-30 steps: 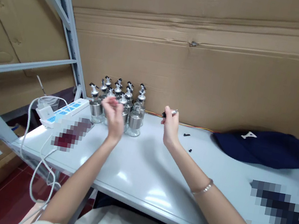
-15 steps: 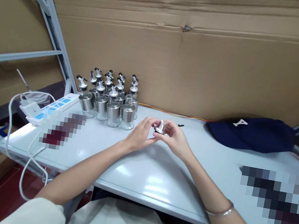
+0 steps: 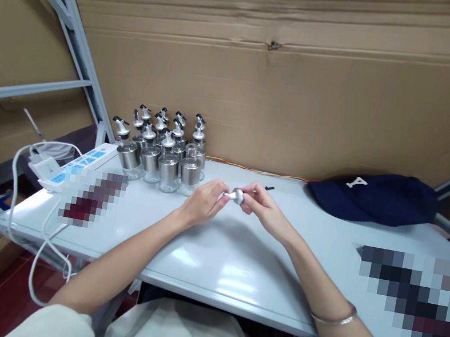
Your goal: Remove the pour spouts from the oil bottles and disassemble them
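Note:
Between my hands, above the table, is a silver pour spout (image 3: 238, 196), tipped on its side with its narrow end to the left. The fingertips of my left hand (image 3: 204, 201) pinch that narrow end. My right hand (image 3: 262, 206) grips the wide base, whose underside is hidden by the fingers. To the left stands a group of glass bottles with steel sleeves (image 3: 169, 169), most topped by silver spouts with black flaps. One front bottle (image 3: 190, 169) has an uncovered glass neck. A small black piece (image 3: 269, 188) lies on the table just beyond my right hand.
A white power strip (image 3: 93, 160) with plugged cables sits at the table's left. A navy cap (image 3: 376, 198) rests at the right. Cardboard (image 3: 280, 103) walls off the back, and thin coloured wires run along its foot. The front table edge (image 3: 227, 304) is close to my body.
The spout has turned from upright to lying sideways. My hands have moved slightly apart, the left now on the narrow end and the right on the base.

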### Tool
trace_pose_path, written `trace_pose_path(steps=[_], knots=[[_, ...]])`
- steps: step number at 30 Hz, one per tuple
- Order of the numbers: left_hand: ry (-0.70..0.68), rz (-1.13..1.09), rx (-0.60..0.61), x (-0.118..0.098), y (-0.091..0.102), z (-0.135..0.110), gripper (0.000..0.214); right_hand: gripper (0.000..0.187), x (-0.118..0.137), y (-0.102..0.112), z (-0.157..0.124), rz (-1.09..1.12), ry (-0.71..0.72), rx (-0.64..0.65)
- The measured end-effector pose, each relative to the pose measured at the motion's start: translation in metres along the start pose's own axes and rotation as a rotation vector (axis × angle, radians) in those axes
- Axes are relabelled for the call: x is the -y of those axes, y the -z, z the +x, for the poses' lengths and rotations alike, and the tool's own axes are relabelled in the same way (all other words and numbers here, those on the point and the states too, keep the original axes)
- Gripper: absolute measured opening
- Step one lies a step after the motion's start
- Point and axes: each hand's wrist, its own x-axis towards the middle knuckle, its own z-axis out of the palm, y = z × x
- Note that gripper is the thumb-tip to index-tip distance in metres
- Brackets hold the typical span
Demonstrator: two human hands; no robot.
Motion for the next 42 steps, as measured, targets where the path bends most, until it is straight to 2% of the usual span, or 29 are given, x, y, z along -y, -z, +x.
trace_pose_path(steps=[2,6,10,14,17,20,23,25,30,34,38,42], knots=[[0.052,0.042,-0.034,-0.002,-0.005,-0.001,0.029,0.031,0.004,0.003,0.000,0.010,-0.010,-0.005],[0.185,0.050,0.013,-0.010,-0.011,0.002,0.035,0.033,0.010,0.000,-0.001,-0.008,-0.023,-0.022],[0.410,-0.179,0.007,-0.010,-0.007,0.007,0.044,0.029,0.010,-0.009,-0.003,-0.087,0.060,-0.040],[0.529,-0.441,0.046,-0.002,0.002,0.013,0.053,0.018,0.009,-0.012,-0.006,-0.411,0.219,-0.051],[0.620,-0.642,0.177,0.000,0.008,0.017,0.056,0.007,0.013,-0.007,-0.006,-0.639,0.350,0.007],[0.724,-0.779,0.270,-0.005,0.009,0.022,0.056,0.011,0.017,-0.001,-0.002,-0.810,0.478,0.078],[0.801,-0.816,0.157,-0.009,0.004,0.028,0.053,0.012,0.016,0.001,0.002,-0.901,0.523,0.082],[0.828,-0.819,0.078,-0.010,-0.001,0.032,0.051,0.007,0.011,-0.001,0.003,-0.841,0.490,0.019],[0.749,-0.701,0.103,-0.010,-0.009,0.041,0.046,0.015,0.001,-0.009,0.003,-0.321,0.202,-0.208],[0.604,-0.444,0.039,-0.013,-0.013,0.045,0.048,0.022,0.006,-0.011,0.006,0.159,-0.009,-0.293],[0.385,-0.055,-0.067,-0.012,-0.017,0.048,0.048,0.025,0.013,-0.011,0.008,0.468,-0.208,-0.359],[0.093,0.244,-0.103,-0.013,-0.024,0.054,0.042,0.028,0.010,-0.008,0.007,0.589,-0.349,-0.344]])
